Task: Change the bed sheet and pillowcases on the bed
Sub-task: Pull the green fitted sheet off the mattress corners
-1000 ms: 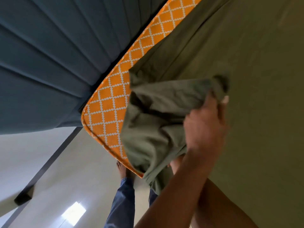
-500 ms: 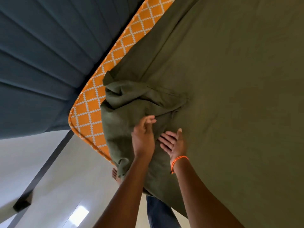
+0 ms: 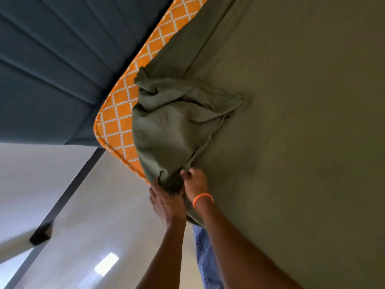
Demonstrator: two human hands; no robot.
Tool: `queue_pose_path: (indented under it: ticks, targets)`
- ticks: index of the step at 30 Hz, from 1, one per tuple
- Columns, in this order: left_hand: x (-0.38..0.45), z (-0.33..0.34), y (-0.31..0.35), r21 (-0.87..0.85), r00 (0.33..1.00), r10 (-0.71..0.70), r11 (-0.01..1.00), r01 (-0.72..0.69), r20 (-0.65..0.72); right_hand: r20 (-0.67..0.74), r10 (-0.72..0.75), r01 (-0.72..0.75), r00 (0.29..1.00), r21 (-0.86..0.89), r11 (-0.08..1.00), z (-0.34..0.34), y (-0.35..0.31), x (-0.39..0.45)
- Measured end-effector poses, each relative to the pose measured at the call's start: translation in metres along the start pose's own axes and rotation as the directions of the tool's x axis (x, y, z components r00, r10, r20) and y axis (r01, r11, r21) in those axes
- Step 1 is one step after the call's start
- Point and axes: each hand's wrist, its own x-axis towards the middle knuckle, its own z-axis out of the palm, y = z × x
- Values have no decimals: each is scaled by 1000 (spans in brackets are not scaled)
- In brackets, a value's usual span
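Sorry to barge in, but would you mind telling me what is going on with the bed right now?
A person is working an olive green sheet at one corner of the bed. Both hands grip its bunched edge at the side of the mattress: the left hand from below, the right hand, with an orange wristband, beside it. The sheet corner lies crumpled, leaving the orange patterned mattress corner bare beside the blue headboard.
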Motion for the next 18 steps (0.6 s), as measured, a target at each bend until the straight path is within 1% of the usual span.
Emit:
queue_pose_path:
  ticks: [1,2,3,4,5,6,7,8,9,10,11,12,14,15,16,18]
  targets:
    - [-8,1,-6,33,998,57,998,-58,18,7,4,-5,1000,49,999,-14,-6,2]
    - [-12,5,-7,67,995,91,993,-93,34,-43,15,-9,999,127,992,-37,-18,9]
    - [-15,10,-6,82,993,98,991,-103,61,-154,50,-7,987,267,964,-59,-32,22]
    - [-26,13,-5,94,990,90,991,-100,107,-264,95,17,960,393,919,-84,-44,29]
    - [-39,16,-6,89,984,99,990,-113,148,-310,122,67,943,534,843,-101,-54,29]
    - [-50,19,-6,70,975,129,987,-143,180,-299,104,110,949,619,778,-110,-59,26]
    - [-62,23,-6,52,965,158,984,-172,211,-257,63,133,964,677,724,-113,-60,15]
    - [-74,28,-7,46,957,174,981,-190,233,-195,14,127,981,690,713,-113,-57,3]
    - [-83,32,-10,50,954,176,980,-194,243,-110,-15,88,994,697,712,-111,-50,-10]
    - [-93,33,-15,63,957,173,979,-192,232,-35,2,22,999,669,743,-106,-35,-23]
    - [-99,34,-21,87,966,170,978,-189,193,16,32,-35,999,637,770,-103,-15,-34]
    - [-104,35,-27,106,978,157,979,-172,138,7,67,-59,998,573,817,-102,3,-49]
    - [-106,38,-42,63,995,86,994,-89,53,-47,119,-85,992,455,886,-103,45,-77]
    - [-108,40,-50,32,998,40,999,-42,44,-57,147,-111,987,414,904,-105,70,-95]
    - [-108,42,-58,22,998,5,1000,-6,62,-58,161,-127,985,384,915,-105,95,-114]
    - [-113,43,-68,54,993,-14,999,7,118,-48,160,-135,986,338,931,-108,143,-155]
